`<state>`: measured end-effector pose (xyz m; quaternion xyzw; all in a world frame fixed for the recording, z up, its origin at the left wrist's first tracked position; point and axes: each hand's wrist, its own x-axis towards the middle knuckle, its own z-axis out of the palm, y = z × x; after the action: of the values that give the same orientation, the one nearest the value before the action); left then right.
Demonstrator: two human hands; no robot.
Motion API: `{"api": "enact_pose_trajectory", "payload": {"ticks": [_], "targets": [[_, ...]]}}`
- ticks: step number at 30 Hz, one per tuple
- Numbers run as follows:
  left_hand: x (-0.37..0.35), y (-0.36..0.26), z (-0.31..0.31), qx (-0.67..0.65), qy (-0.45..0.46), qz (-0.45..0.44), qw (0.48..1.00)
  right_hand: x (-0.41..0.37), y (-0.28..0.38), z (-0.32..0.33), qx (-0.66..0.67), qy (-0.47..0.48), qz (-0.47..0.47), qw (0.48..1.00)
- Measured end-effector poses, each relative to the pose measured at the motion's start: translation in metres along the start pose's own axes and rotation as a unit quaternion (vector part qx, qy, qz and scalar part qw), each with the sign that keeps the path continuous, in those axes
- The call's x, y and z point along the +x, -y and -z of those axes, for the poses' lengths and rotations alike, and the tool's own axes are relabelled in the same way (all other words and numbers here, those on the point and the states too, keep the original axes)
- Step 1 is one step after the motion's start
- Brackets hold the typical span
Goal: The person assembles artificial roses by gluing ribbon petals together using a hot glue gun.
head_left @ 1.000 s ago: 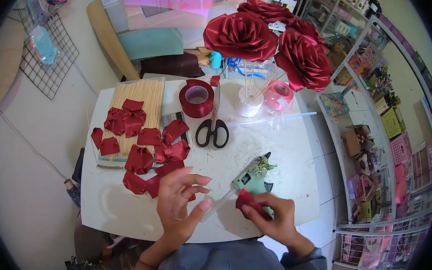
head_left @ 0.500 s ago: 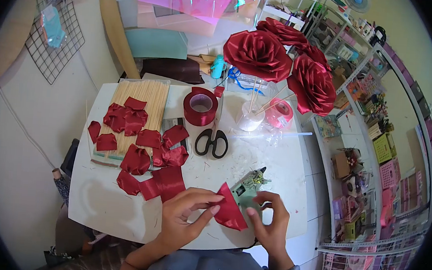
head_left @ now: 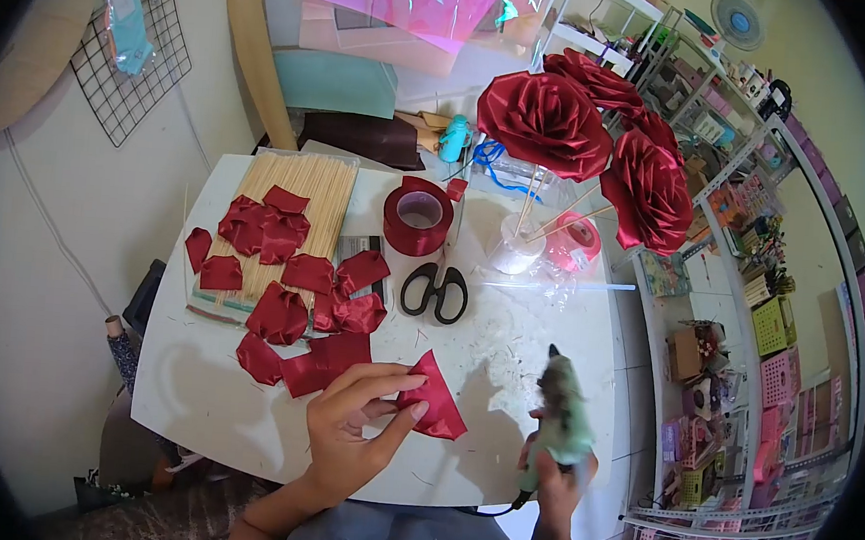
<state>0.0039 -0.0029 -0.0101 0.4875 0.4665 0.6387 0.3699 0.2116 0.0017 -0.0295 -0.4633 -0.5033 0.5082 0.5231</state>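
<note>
Between the thumb and fingers of my left hand is a folded red satin ribbon piece, held just above the near part of the white table. My right hand is wrapped round the handle of a pale green glue gun, lifted off the tabletop with its dark nozzle pointing up and away from me. The gun is blurred by motion, and its cord runs down toward the table's near edge. Several shaped red ribbon petals lie to the left of my left hand.
Black-handled scissors and a red ribbon roll lie mid-table. Bamboo sticks are stacked at the left. Red ribbon roses stand on sticks in a white holder, beside pink tape. Shelving lines the right side.
My right hand has taken hold of the glue gun and raised it off the table, to the right. My left hand has drawn the ribbon piece slightly left. The view has shifted slightly.
</note>
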Motion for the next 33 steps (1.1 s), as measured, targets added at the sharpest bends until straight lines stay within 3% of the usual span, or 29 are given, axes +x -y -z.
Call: {"api": "enact_pose_trajectory", "payload": {"ticks": [2, 3, 4, 8, 18, 21, 29, 33], "targets": [[-0.001, 0.001, 0.000, 0.009, -0.002, -0.003, 1.000, -0.002, 0.009, -0.010, 0.097, -0.012, -0.013, 0.995], [-0.002, 0.002, 0.000, 0.019, 0.002, -0.008, 1.000, -0.007, 0.008, -0.008, 0.111, -0.004, -0.075, 0.991], [-0.002, 0.003, 0.000, 0.029, 0.005, -0.014, 0.999, -0.009, 0.002, -0.003, 0.146, 0.051, -0.086, 0.984], [-0.001, 0.002, -0.003, 0.019, -0.004, -0.015, 1.000, -0.013, 0.002, -0.016, 0.093, 0.102, -0.112, 0.984], [0.000, 0.003, -0.004, 0.048, 0.006, -0.039, 0.998, 0.000, 0.021, -0.029, -0.143, 0.195, -0.037, 0.970], [-0.001, 0.004, -0.002, 0.076, 0.017, -0.038, 0.996, -0.001, 0.024, -0.035, -0.137, 0.156, -0.064, 0.976], [-0.001, 0.005, -0.002, 0.090, 0.023, -0.051, 0.994, -0.001, 0.024, -0.037, -0.135, 0.159, -0.073, 0.975], [0.000, 0.004, -0.005, 0.089, -0.027, -0.053, 0.994, -0.001, 0.025, -0.037, -0.152, 0.155, -0.088, 0.972]]}}
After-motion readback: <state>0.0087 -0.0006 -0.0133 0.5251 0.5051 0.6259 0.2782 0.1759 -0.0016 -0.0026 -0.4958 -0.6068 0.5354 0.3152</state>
